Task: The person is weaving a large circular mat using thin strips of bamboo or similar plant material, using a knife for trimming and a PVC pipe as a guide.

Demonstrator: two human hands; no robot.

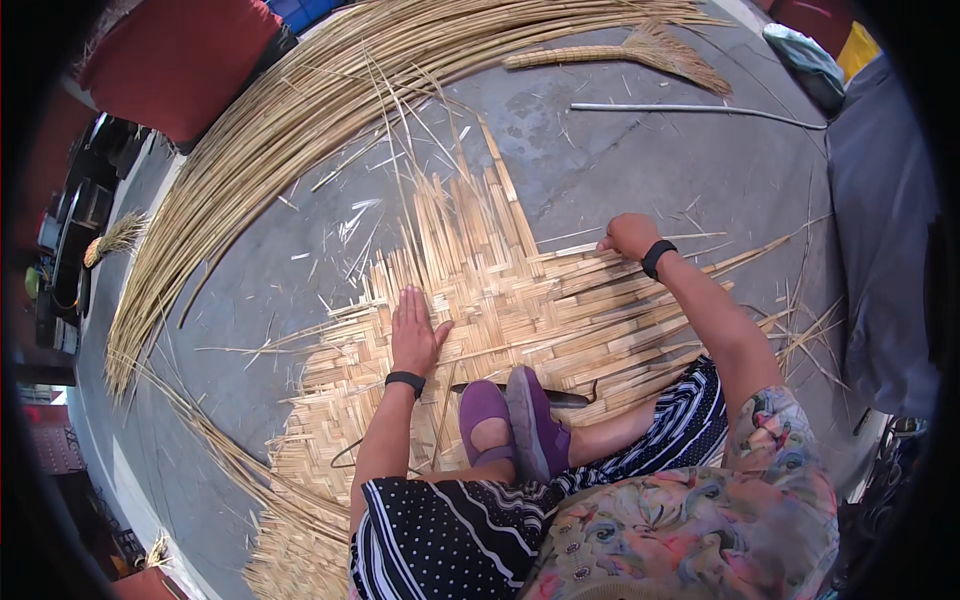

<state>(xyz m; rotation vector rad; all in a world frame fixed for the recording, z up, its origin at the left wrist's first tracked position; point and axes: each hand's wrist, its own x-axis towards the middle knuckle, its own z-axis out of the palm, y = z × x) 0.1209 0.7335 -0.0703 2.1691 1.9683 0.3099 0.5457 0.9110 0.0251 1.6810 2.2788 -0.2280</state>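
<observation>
A half-woven mat of split reed strips (pixel 340 385) lies on the ground under my feet, its loose strip ends fanning out at the far and right sides. My left hand (pixel 415 335) presses flat on the weave, fingers stretched and thumb out. Over the mat's right far edge, my right hand (pixel 630 238) is closed, fingers pinched around a thin reed strip (pixel 570 251) that runs sideways past the mat's upright strips. Two purple shoes (pixel 530 425) stand on the weave, with a dark, narrow, hooked tool (pixel 568 398) partly hidden behind them.
A long bundle of reeds (pixel 250 130) curves around the far left. Beyond the mat lie a straw hand broom (pixel 640 55) and a pale metal rod (pixel 690 108). Grey cloth (pixel 880 220) hangs at right. More thin reeds (pixel 225 430) cross the floor at left.
</observation>
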